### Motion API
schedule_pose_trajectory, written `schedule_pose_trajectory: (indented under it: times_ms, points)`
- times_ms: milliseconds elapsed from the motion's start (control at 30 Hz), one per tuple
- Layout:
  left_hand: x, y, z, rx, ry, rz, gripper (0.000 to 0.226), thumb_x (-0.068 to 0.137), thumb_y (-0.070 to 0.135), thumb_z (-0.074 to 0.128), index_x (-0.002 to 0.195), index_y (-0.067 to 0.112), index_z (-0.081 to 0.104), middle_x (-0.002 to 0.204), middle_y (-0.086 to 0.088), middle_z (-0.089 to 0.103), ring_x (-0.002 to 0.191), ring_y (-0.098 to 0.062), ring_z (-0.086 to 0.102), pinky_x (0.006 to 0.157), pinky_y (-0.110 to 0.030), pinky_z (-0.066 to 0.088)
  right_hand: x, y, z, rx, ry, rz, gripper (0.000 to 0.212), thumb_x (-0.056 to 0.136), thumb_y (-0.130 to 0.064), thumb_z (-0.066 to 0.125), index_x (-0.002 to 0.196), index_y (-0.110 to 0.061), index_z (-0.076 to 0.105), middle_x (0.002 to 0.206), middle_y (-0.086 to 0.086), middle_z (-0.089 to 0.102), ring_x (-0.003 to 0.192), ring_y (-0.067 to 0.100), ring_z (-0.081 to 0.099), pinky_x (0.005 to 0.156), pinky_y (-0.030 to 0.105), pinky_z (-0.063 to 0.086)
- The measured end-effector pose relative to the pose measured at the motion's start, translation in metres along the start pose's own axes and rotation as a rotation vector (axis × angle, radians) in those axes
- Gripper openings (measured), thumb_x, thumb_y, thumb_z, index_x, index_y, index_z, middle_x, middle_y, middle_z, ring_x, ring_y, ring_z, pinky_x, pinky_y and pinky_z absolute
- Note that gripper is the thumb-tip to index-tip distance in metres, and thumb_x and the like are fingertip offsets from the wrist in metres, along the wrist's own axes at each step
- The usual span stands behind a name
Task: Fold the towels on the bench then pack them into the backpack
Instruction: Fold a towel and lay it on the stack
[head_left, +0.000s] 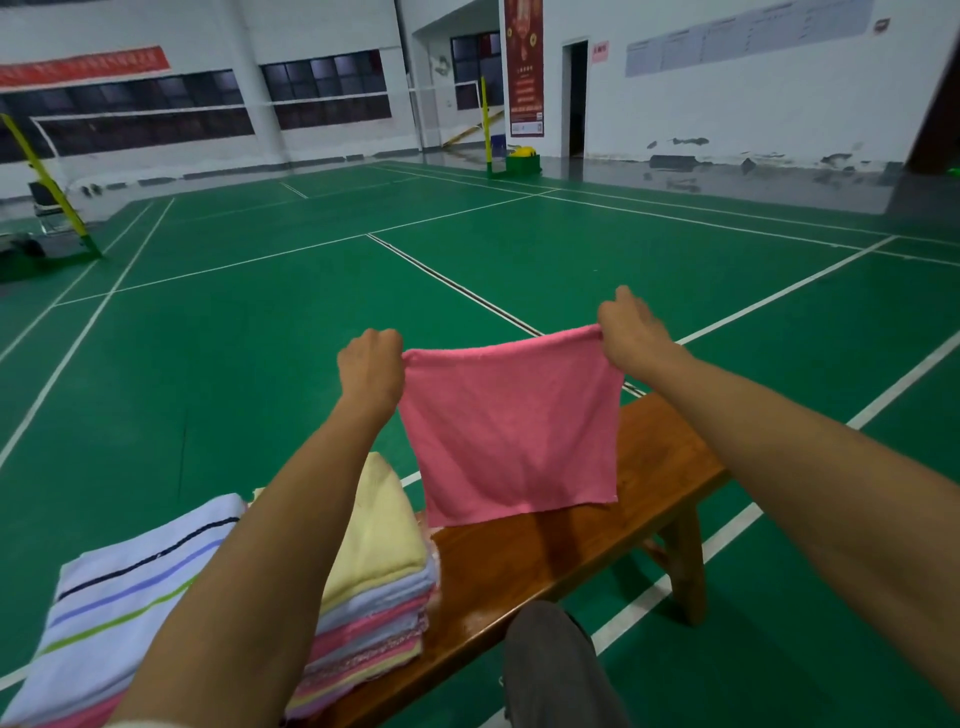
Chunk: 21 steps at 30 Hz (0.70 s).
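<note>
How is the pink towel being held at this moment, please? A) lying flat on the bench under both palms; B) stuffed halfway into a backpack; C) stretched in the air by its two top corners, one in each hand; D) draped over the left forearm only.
C: the left hand and right hand each pinch a top corner of the pink towel, which hangs spread above the wooden bench.

Towel (511, 426): hangs above the desk (597, 525), its lower edge just over the top.
Left hand (370, 366): at the towel's left top corner.
Right hand (631, 332): at the right top corner.
Stack of towels (374, 582): on the desk, left of the hanging towel.
Striped towel (130, 587): left of the stack.
Knee (550, 660): before the desk.
</note>
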<state>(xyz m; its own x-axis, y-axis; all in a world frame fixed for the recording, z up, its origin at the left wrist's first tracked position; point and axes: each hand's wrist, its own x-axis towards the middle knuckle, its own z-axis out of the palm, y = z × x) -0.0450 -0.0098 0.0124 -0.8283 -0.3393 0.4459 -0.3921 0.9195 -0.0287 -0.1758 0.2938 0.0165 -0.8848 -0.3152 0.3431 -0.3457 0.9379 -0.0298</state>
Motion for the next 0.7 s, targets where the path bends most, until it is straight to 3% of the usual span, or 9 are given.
schedule_pose_trajectory:
  times_ms: [100, 200, 300, 400, 500, 700]
  points:
    - [0.001, -0.002, -0.001, 0.007, 0.046, 0.051, 0.013, 0.085, -0.003, 0.051, 0.095, 0.001, 0.059, 0.096, -0.024, 0.065, 0.091, -0.043, 0.06, 0.067, -0.039, 0.032, 0.002, -0.003, -0.002, -0.166, 0.051, -0.096, 0.027, 0.091, 0.006, 0.049, 0.114, -0.002, 0.06, 0.119, 0.018, 0.06, 0.111, 0.038, 0.057, 0.087, 0.044, 0.047]
    - [0.002, -0.001, 0.002, 0.012, 0.108, 0.128, 0.02, 0.076, -0.011, 0.054, 0.091, 0.002, 0.055, 0.093, -0.023, 0.064, 0.091, -0.039, 0.053, 0.069, -0.039, 0.026, 0.001, -0.001, -0.007, -0.242, 0.042, -0.147, 0.027, 0.092, 0.003, 0.049, 0.116, -0.005, 0.059, 0.117, 0.017, 0.065, 0.111, 0.038, 0.062, 0.087, 0.043, 0.049]
    - [0.005, -0.003, 0.009, -0.01, 0.135, 0.095, 0.023, 0.073, -0.013, 0.055, 0.09, 0.003, 0.053, 0.088, -0.023, 0.063, 0.087, -0.039, 0.051, 0.069, -0.04, 0.027, 0.001, 0.001, -0.006, -0.307, 0.023, -0.181, 0.027, 0.095, 0.003, 0.049, 0.117, -0.006, 0.061, 0.116, 0.015, 0.063, 0.11, 0.036, 0.063, 0.084, 0.042, 0.05]
    - [0.011, -0.004, 0.01, -0.013, 0.132, 0.065, 0.019, 0.079, -0.009, 0.055, 0.093, 0.001, 0.062, 0.091, -0.022, 0.062, 0.091, -0.038, 0.05, 0.073, -0.042, 0.034, 0.006, -0.002, -0.006, -0.339, 0.013, -0.198, 0.027, 0.094, 0.003, 0.051, 0.117, -0.008, 0.062, 0.116, 0.012, 0.063, 0.11, 0.034, 0.064, 0.084, 0.041, 0.051]
    - [0.016, -0.004, 0.008, 0.036, 0.096, 0.046, 0.017, 0.08, -0.006, 0.056, 0.091, -0.001, 0.069, 0.094, -0.02, 0.061, 0.094, -0.037, 0.05, 0.072, -0.038, 0.03, 0.012, -0.006, -0.007, -0.354, 0.019, -0.206, 0.027, 0.094, 0.004, 0.05, 0.116, -0.008, 0.063, 0.115, 0.012, 0.065, 0.109, 0.034, 0.065, 0.083, 0.04, 0.051]
    - [0.022, -0.005, 0.009, -0.094, 0.112, -0.043, 0.017, 0.077, -0.008, 0.052, 0.087, -0.003, 0.065, 0.097, -0.022, 0.061, 0.096, -0.039, 0.049, 0.075, -0.042, 0.035, 0.025, -0.009, -0.006, -0.319, 0.079, -0.2, 0.025, 0.094, 0.005, 0.05, 0.112, -0.007, 0.063, 0.11, 0.014, 0.066, 0.105, 0.036, 0.066, 0.08, 0.04, 0.051]
